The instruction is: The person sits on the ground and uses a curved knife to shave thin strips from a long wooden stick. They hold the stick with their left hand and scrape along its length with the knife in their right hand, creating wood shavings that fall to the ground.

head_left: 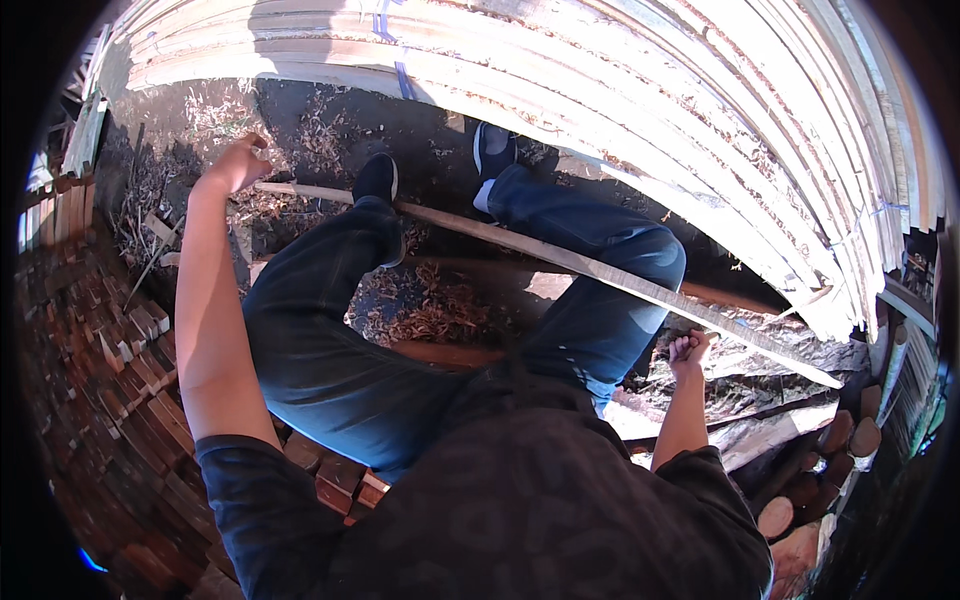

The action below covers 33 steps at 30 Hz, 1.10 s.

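A long, thin wooden strip (pixel 600 270) lies slantwise across my legs, from the ground at the upper left down to the lower right. Past its far left end, my left hand (pixel 240 165) is held out with bent fingers, and a gap shows between the fingertips and thumb. Just below the strip's right part is my right hand (pixel 688 348), its fingers curled closed. Whether anything is inside that fist is hidden. Beneath the strip are my jean-clad legs (pixel 590 225), knees apart.
Sunlit long boards (pixel 560 80) are stacked across the top and right. Short brown wood blocks (pixel 110 350) pile up at the left. Shavings (pixel 440 305) litter the ground between my legs. Cut round logs (pixel 775 517) and rough timber (pixel 770 430) lie at the lower right.
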Available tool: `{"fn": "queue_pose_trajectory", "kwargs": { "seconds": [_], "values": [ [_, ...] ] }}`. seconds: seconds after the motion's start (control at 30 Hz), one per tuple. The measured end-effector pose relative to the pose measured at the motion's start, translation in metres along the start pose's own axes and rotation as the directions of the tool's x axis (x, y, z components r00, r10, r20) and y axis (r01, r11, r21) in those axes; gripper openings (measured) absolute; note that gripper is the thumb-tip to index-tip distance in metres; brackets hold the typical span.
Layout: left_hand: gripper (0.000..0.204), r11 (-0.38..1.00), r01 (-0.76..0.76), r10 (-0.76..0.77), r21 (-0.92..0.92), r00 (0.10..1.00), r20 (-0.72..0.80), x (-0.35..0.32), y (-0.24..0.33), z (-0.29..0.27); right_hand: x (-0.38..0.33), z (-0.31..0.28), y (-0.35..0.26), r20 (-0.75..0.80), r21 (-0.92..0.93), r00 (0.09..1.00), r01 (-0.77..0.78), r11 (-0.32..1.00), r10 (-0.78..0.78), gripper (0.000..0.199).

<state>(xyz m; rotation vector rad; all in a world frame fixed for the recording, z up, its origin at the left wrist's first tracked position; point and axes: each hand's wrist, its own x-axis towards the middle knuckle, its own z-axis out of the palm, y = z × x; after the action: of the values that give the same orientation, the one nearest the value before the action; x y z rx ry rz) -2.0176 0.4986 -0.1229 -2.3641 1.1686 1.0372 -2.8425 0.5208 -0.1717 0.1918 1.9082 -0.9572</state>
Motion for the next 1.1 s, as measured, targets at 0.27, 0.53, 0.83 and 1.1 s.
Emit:
{"fn": "queue_pose_trajectory", "kwargs": {
  "seconds": [0.27, 0.53, 0.83, 1.1],
  "values": [
    [0.059, 0.979, -0.154, 0.159, -0.135, 0.987, 0.026, -0.046, 0.094, 0.039, 0.003, -0.012, 0.008, 0.041, 0.026, 0.999, -0.023, 0.999, 0.022, 0.037],
    [0.077, 0.47, -0.882, 0.882, 0.016, 0.471, 0.021, -0.177, 0.338, 0.19, 0.013, -0.016, 0.007, 0.164, 0.041, 0.986, -0.052, 0.998, 0.044, 0.034],
    [0.041, 0.389, -0.919, 0.919, 0.066, 0.382, -0.097, -0.158, 0.397, 0.234, 0.028, -0.038, 0.014, -0.058, -0.341, 0.98, 0.162, 0.926, -0.193, 0.023],
    [0.029, 0.353, -0.916, 0.935, 0.19, 0.342, -0.089, -0.168, 0.382, 0.206, 0.073, -0.097, 0.017, 0.144, -0.724, 0.211, 0.689, 0.042, -0.967, 0.037]
  ]
}}
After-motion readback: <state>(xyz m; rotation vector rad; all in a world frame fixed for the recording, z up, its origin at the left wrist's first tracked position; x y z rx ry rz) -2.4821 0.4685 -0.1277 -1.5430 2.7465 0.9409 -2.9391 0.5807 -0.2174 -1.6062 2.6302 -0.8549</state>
